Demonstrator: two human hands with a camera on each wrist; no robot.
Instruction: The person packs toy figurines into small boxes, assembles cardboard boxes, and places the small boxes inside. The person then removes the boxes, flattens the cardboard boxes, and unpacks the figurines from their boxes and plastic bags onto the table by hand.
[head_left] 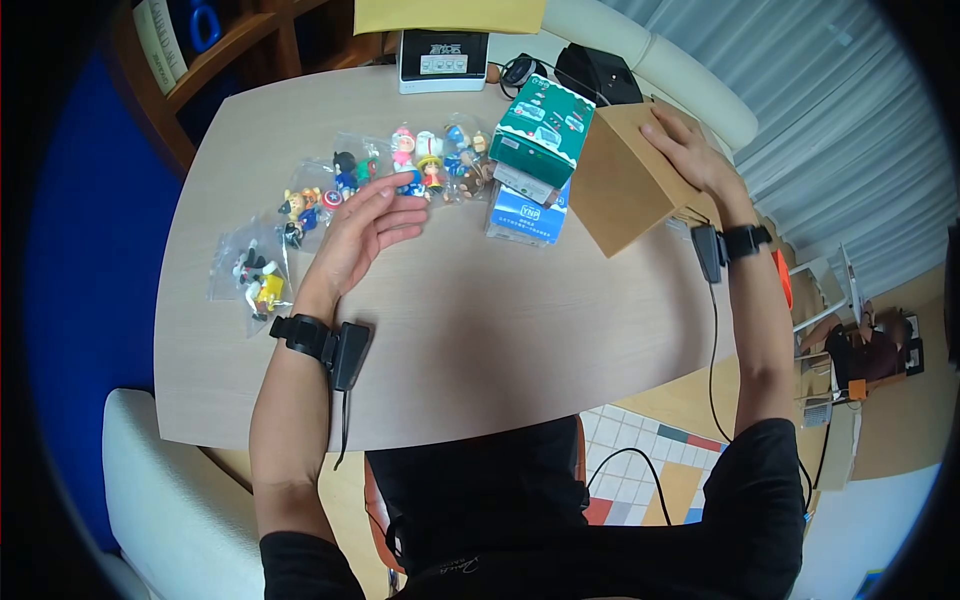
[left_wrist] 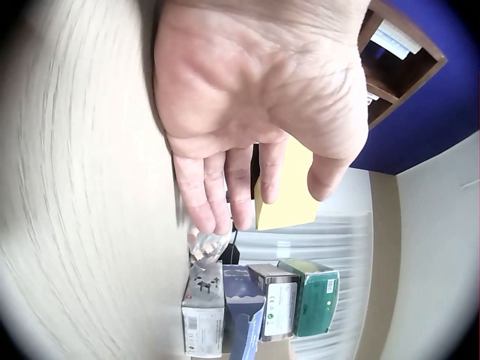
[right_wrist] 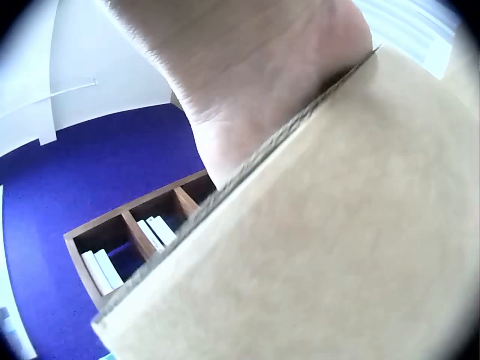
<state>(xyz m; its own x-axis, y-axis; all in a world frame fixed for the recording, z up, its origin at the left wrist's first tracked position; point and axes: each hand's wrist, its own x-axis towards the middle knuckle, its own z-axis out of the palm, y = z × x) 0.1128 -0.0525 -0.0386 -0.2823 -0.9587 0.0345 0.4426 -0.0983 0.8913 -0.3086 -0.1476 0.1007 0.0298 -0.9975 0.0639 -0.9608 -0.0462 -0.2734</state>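
Note:
My left hand (head_left: 398, 207) hovers open, palm up and fingers straight, just above the table (head_left: 470, 330) beside several small toy figures in clear bags (head_left: 415, 165). The left wrist view shows the same bare palm of my left hand (left_wrist: 255, 112) holding nothing. My right hand (head_left: 672, 135) grips the top far side of a plain brown cardboard box (head_left: 625, 185), which stands tilted on the table. In the right wrist view my right hand (right_wrist: 255, 67) wraps over the cardboard box's (right_wrist: 322, 240) edge. A green box (head_left: 542, 125) lies on a blue and white box (head_left: 528, 212) between my hands.
More bagged figures (head_left: 255, 275) lie at the table's left. A white device (head_left: 442, 60), a black object (head_left: 600, 70) and a yellow envelope (head_left: 450, 15) sit at the far edge. A wooden bookshelf (head_left: 200, 50) stands far left, white seats around.

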